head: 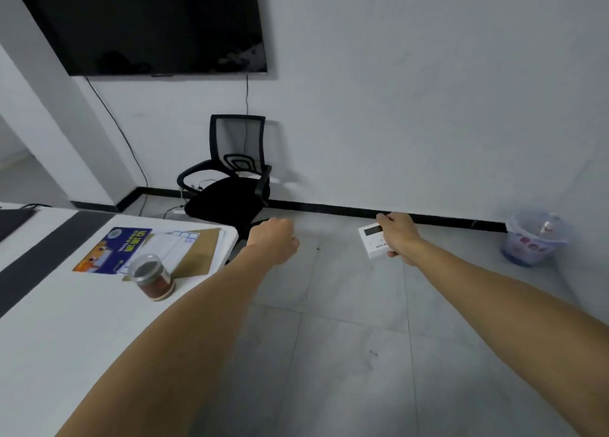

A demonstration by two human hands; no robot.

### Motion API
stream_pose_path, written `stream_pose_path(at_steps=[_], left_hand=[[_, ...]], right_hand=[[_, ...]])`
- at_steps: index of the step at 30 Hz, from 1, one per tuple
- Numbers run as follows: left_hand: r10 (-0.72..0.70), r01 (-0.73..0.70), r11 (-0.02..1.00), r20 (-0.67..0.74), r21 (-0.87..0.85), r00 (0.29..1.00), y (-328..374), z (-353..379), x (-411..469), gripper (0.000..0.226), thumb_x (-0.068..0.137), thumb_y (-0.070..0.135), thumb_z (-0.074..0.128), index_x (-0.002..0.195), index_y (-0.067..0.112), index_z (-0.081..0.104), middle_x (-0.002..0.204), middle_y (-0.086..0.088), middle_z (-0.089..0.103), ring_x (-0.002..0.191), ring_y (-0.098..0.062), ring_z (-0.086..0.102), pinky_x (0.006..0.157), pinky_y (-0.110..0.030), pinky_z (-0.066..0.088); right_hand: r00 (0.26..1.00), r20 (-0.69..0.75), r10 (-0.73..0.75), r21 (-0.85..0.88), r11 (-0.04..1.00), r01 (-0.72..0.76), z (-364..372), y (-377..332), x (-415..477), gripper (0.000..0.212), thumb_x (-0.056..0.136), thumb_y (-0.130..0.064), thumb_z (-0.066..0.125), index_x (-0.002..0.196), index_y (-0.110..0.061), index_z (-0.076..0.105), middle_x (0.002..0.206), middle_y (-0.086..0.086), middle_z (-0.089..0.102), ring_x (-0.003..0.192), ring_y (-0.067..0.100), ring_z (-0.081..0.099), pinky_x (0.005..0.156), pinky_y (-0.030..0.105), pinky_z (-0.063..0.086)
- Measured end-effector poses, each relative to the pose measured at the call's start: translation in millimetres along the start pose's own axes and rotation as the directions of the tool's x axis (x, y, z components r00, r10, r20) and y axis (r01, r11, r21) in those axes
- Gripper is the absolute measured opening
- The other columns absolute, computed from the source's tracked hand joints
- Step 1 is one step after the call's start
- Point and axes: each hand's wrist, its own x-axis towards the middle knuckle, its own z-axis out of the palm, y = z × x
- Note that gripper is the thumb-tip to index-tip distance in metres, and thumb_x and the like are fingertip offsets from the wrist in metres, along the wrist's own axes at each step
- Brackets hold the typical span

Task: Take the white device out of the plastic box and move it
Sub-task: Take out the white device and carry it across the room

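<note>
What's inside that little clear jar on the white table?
The small clear round jar on the white table holds something reddish-brown in its lower part, and it looks dark seen through the top. The blur hides what it actually is.

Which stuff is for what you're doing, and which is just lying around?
For the job: white device, held in the right hand.
Just lying about: jar, blue booklet, papers, black chair, wall screen.
</note>
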Motion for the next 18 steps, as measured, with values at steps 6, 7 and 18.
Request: stream_pose_path(at_steps=[6,7,18], left_hand=[[-0.111,0.111,0.994,-0.023,-0.003,0.994,-54,2,115,0.024,0.091,0.032,0.050,0.102,0.013,0.060,0.101,-0.009,0.062,0.091,-0.031,0.060,0.074,-0.037,0.048],[-0.124,0.124,0.992,-0.025,-0.001,0.992,-66,6,143,0.025,0.091,0.033,0.050,0.102,0.014,0.060,0.100,-0.008,0.061,0.090,-0.030,0.060,0.073,-0.037,0.048],[-0.214,0.213,0.977,-0.040,-0.032,0.976,-189,-19,360,0.018,0.090,0.035,0.050,0.088,0.017,0.053,0.080,-0.001,0.053,0.070,-0.023,0.052,0.058,-0.033,0.039]], right_hand=[[0.994,0.095,-0.052,-0.023,0.998,0.054,57,-53,126,0.031,0.093,-0.033,0.048,0.079,-0.009,0.061,0.074,0.010,0.062,0.061,0.024,0.058,0.032,0.020,0.040],[0.992,0.109,-0.061,-0.020,0.998,0.064,73,-63,155,0.030,0.093,-0.033,0.048,0.077,-0.010,0.060,0.074,0.010,0.063,0.060,0.023,0.058,0.033,0.020,0.040],[0.971,0.212,-0.108,-0.081,0.988,0.128,191,-189,352,0.031,0.094,-0.034,0.047,0.079,-0.009,0.060,0.079,0.012,0.064,0.065,0.028,0.061,0.037,0.024,0.043]])
